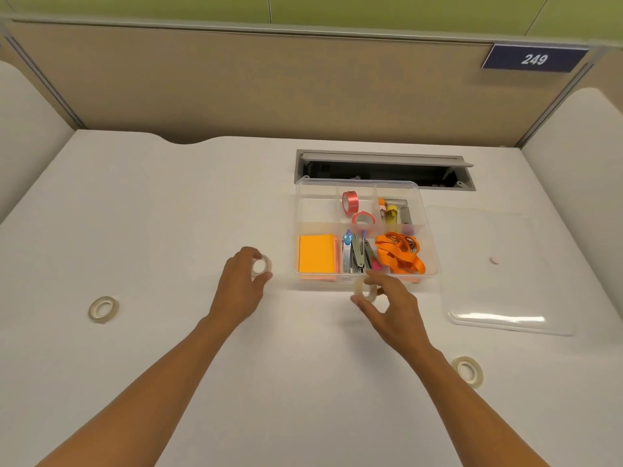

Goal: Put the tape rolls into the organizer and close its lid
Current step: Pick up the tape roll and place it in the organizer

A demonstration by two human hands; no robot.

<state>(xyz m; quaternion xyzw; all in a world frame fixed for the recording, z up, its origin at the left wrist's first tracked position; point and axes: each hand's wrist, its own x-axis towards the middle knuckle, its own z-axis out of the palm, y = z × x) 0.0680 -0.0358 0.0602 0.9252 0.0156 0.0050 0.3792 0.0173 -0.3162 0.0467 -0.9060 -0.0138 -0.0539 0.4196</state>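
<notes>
A clear plastic organizer (425,210) stands open on the white desk, with two red tape rolls (350,201) in a back compartment. My left hand (240,284) grips a clear tape roll (262,265) just left of the organizer. My right hand (391,306) holds another clear tape roll (365,288) at the organizer's front edge. Two more clear rolls lie flat on the desk, one at far left (103,309) and one at lower right (468,371). The transparent lid (499,274) lies flat to the right of the organizer.
The organizer also holds orange sticky notes (317,257), a stapler and clips (357,254), an orange lanyard (401,256) and small markers. An open cable tray (384,171) is sunk into the desk behind it. Beige partition walls surround the desk.
</notes>
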